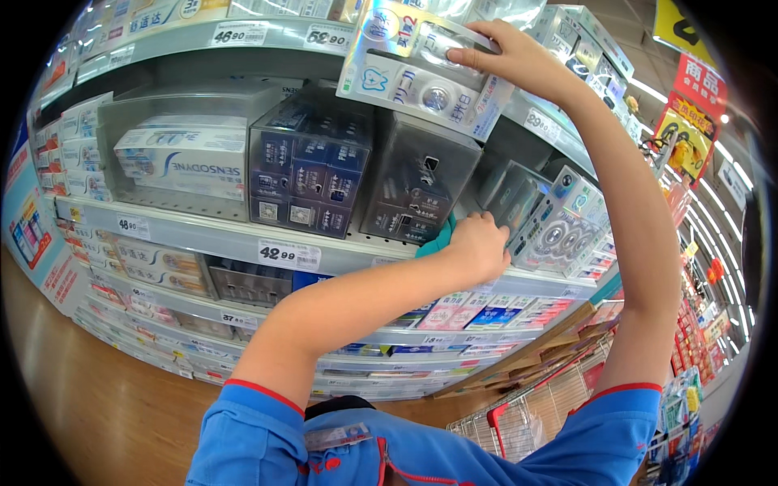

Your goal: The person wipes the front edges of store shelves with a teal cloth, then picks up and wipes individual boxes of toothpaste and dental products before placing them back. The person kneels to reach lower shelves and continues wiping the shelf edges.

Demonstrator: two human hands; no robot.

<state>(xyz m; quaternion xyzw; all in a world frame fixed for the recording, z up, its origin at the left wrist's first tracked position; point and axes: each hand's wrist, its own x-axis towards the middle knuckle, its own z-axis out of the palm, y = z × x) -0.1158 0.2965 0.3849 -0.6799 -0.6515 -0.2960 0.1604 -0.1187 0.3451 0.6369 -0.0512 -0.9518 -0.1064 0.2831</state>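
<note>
My right hand (pixel 501 54) grips the upper right edge of a white and silver toothpaste display box (pixel 425 79), its thumb on the front face. The box is tilted over the shelf edge at the top. Lower down, my left hand (pixel 480 249) is on a teal cloth (pixel 439 240) on the middle shelf. The cloth lies between a dark clear-fronted display box (pixel 419 182) and a set of clear-wrapped white toothpaste boxes (pixel 559 231). Much of the cloth is hidden behind my left hand and forearm.
Sensodyne toothpaste boxes (pixel 188 158) and dark blue boxes (pixel 310 164) stand on the same shelf, left of the cloth. A shelf rail (pixel 200 240) with price tags runs below them. Lower shelves hold more toothpaste. A wire shopping cart (pixel 523 419) stands at lower right.
</note>
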